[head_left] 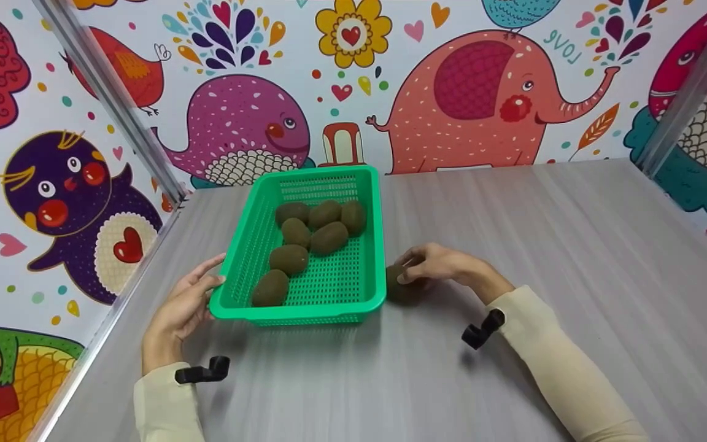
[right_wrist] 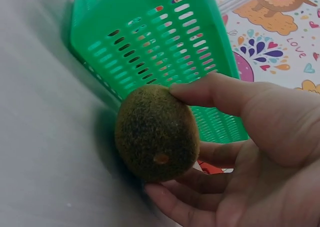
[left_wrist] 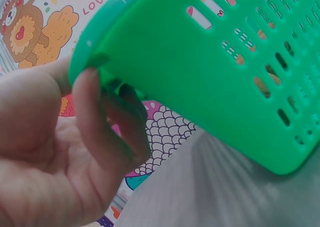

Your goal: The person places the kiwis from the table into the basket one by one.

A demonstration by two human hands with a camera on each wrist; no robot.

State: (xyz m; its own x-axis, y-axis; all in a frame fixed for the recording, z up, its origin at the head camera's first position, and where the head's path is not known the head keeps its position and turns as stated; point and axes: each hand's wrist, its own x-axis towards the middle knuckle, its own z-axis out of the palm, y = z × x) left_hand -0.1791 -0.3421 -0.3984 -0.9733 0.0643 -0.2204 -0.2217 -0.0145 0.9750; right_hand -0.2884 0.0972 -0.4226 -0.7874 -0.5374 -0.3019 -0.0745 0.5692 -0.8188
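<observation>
A green plastic basket with slotted walls stands on the table, holding several brown kiwis. My left hand grips the basket's rim at its near left side; in the left wrist view the thumb and fingers pinch the rim. On the other side, my right hand holds one kiwi between thumb and fingers, just outside the basket's right wall. In the right wrist view that kiwi is close to the table surface; whether it touches cannot be told.
The grey wood-grain table spreads out to the right and in front of the basket. Printed cartoon panels wall off the back and sides, with metal posts at the corners. Each wrist wears a black mount.
</observation>
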